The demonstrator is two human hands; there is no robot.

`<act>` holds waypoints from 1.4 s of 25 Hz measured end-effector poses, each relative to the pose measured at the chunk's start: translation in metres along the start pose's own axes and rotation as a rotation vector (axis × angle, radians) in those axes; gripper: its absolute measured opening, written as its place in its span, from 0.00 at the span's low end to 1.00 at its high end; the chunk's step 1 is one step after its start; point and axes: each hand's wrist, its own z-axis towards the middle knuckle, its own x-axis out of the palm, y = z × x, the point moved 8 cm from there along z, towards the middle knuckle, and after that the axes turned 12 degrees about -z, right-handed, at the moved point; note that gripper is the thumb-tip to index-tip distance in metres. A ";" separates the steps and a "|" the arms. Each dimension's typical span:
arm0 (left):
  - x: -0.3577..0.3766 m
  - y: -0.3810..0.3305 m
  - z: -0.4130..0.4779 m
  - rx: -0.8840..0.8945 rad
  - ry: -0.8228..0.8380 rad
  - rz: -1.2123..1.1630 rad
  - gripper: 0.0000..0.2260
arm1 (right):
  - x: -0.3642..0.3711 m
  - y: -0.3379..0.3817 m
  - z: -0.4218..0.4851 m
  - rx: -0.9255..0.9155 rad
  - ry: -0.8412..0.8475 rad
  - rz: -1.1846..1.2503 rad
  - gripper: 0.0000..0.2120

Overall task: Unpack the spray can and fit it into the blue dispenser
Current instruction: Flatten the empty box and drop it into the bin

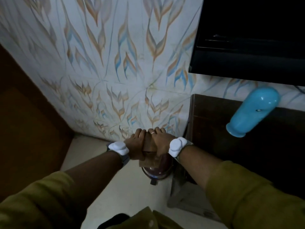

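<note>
The left hand (137,144) and the right hand (159,142) are wrapped together around a small brown box (149,143), fingers curled over its far end and both palms pressed against its sides. The box is pinched between the 2 hands, and a loose flap is seen at the near end, just below the wrists. The spray can is not visible; it is judged to be inside the box, though that cannot be confirmed.

The step in hand is judged to be the opening of the box. It is done well if the box is steadied by 1 hand while the near flap is lifted by the other, so that the can is slid out towards the body rather than shaken loose. A light squeeze is advised, since thin card is likely to buckle and jam the can.

Directly beneath the hands a dark rounded object (156,169) stands on the pale floor (115,187); a dropped can could strike it.

The blue dispenser (252,111) is mounted up and well to the right of the right hand, apart from both hands, above the dark cabinet (214,129). It appears closed, so it is judged that it must be opened before the can is fitted.
</note>
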 end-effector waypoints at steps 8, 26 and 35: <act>0.002 -0.016 0.065 0.118 0.066 0.086 0.52 | 0.021 -0.050 0.018 0.154 -0.017 0.068 0.54; 0.047 0.019 0.166 0.119 0.178 0.049 0.49 | 0.093 -0.099 0.103 0.251 0.146 0.023 0.42; 0.062 0.023 0.183 0.132 0.168 0.045 0.37 | 0.132 -0.110 0.141 0.423 0.038 0.092 0.16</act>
